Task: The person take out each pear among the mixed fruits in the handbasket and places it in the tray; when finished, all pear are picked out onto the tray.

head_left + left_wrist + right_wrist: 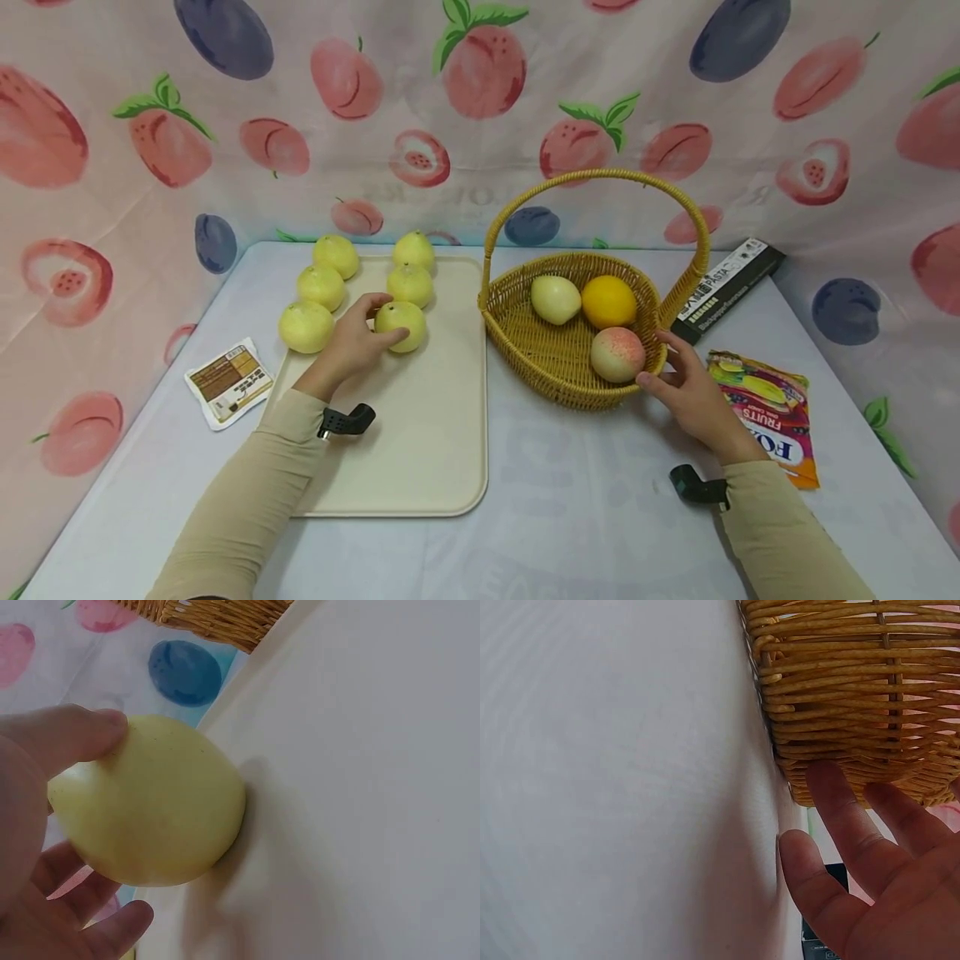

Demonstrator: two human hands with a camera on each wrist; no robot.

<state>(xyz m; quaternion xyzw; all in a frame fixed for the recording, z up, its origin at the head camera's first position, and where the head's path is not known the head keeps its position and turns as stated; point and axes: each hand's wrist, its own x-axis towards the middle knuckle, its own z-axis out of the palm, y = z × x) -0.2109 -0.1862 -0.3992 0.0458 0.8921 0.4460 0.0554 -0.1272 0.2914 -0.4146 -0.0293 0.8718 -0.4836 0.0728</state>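
Note:
On the cream tray [420,433], my left hand [352,346] holds a round pale yellow-green fruit [402,325], the nearest of a row of such fruits. In the left wrist view the thumb presses one side of this fruit [161,810], and some other fingers hang loose below. My right hand [693,396] is at the right front of the wicker basket [532,367], thumb by the rim. Fairly straight fingers [847,817] touch the outer wall of the basket [832,705] in the right wrist view. Inside it lie a pale yellow fruit [556,300], an orange [609,302] and a peach [618,355].
More yellow-green fruits [321,287] line the tray's left edge. A small flat packet [230,383] lies left of the tray. Right of the basket are a black pasta box [727,287] and a candy bag [776,408]. The basket's tall handle [600,175] arches over it. A fruit-print curtain hangs behind.

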